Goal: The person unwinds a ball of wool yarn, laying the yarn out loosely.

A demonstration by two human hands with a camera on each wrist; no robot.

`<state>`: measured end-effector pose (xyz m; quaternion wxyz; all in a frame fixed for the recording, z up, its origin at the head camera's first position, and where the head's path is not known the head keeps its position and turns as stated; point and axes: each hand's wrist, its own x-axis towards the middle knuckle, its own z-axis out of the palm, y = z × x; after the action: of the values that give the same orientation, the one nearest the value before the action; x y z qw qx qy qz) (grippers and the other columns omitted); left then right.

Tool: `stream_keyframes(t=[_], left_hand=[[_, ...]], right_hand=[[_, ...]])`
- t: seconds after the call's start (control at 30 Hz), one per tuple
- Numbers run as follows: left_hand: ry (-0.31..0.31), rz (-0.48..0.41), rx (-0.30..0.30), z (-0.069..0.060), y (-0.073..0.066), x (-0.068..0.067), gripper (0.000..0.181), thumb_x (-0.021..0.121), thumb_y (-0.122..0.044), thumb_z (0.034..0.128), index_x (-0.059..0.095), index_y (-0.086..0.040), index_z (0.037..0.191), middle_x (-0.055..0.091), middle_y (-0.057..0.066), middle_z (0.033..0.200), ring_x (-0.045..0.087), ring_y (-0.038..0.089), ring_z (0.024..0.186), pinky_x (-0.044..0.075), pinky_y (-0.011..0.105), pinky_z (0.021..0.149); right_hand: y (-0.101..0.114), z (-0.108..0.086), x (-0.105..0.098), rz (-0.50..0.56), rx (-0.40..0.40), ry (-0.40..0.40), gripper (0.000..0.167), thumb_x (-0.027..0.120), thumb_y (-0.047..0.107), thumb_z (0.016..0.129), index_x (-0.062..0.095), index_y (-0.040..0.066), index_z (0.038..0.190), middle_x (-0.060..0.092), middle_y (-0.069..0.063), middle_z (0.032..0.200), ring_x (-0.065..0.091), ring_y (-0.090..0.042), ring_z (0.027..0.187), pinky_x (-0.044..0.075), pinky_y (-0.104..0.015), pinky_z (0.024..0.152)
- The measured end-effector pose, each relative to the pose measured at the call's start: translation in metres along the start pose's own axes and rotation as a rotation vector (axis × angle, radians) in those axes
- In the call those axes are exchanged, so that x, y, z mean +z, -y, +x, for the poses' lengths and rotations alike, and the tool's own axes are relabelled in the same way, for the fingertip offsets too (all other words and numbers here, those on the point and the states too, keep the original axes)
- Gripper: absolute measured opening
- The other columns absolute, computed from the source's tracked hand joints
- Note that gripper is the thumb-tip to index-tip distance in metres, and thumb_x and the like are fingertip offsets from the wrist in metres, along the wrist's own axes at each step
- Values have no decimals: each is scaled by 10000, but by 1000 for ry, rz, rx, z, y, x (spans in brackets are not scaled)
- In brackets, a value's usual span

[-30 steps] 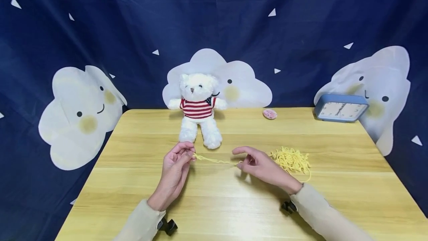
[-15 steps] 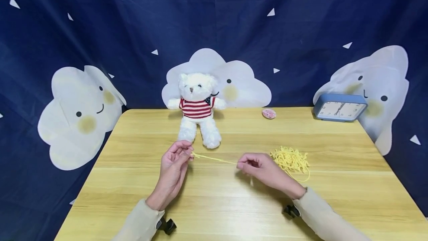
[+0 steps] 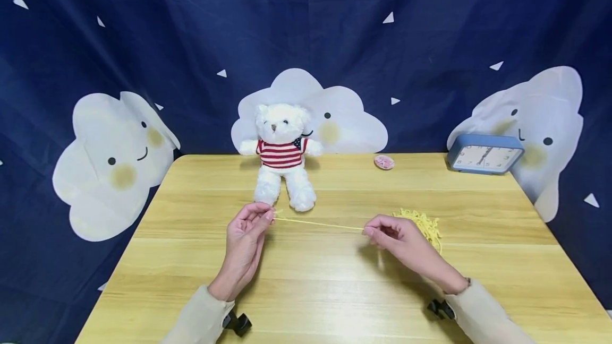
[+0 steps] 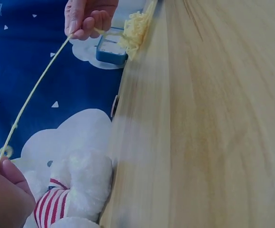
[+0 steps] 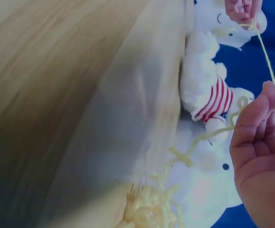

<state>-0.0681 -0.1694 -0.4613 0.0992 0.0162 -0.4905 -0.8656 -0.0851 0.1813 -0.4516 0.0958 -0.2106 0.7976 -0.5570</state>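
Note:
A length of yellow yarn [image 3: 320, 223] runs nearly straight between my two hands above the table. My left hand [image 3: 246, 240] pinches one end between thumb and forefinger, where a small loop of yarn [image 4: 6, 152] sticks out. Thumb and forefinger of my right hand [image 3: 406, 240] pinch the strand farther right. From the right hand, a slack, kinked tail of yarn [image 5: 203, 136] leads to the pile of yellow yarn [image 3: 423, 224] on the table, partly hidden behind that hand in the head view.
A white teddy bear [image 3: 282, 153] in a red-striped shirt sits at the back, just beyond my left hand. Along the back edge are a small pink round object [image 3: 384, 162] and a blue clock [image 3: 485, 154]. The wooden table [image 3: 315, 291] meets a dark blue curtain [image 3: 191, 25].
My right hand closed its fingers on the yarn and moved right, drawing the once-slack strand longer and straighter. It now covers part of the pile. The left hand barely moved.

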Motion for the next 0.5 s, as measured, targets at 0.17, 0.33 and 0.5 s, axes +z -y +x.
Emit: stream_keyframes(t=[0.17, 0.33, 0.5], left_hand=[[-37, -22, -3, 0, -2, -1, 187, 646, 195, 990, 694, 65, 1116, 705, 116, 1058, 706, 172, 904, 636, 273, 866], [-65, -48, -1, 1, -2, -3, 213, 639, 215, 983, 708, 43, 1089, 720, 107, 1014, 715, 165, 875, 636, 249, 819], [-68, -65, -2, 0, -3, -7, 215, 658, 217, 971, 711, 43, 1085, 732, 116, 1011, 728, 173, 879, 640, 263, 827]], right_hand=[[-1, -7, -8, -23, -38, -21, 102, 676, 123, 1095, 770, 90, 1074, 675, -198, 834, 604, -338, 690, 512, -276, 555], [-3, -13, -21, -49, -74, -50, 110, 668, 73, 1090, 772, 107, 1081, 689, -167, 837, 632, -303, 700, 548, -302, 575], [1, -19, -36, -87, -85, -87, 130, 665, 53, 1089, 773, 124, 1081, 706, -109, 850, 622, -206, 662, 547, -284, 550]])
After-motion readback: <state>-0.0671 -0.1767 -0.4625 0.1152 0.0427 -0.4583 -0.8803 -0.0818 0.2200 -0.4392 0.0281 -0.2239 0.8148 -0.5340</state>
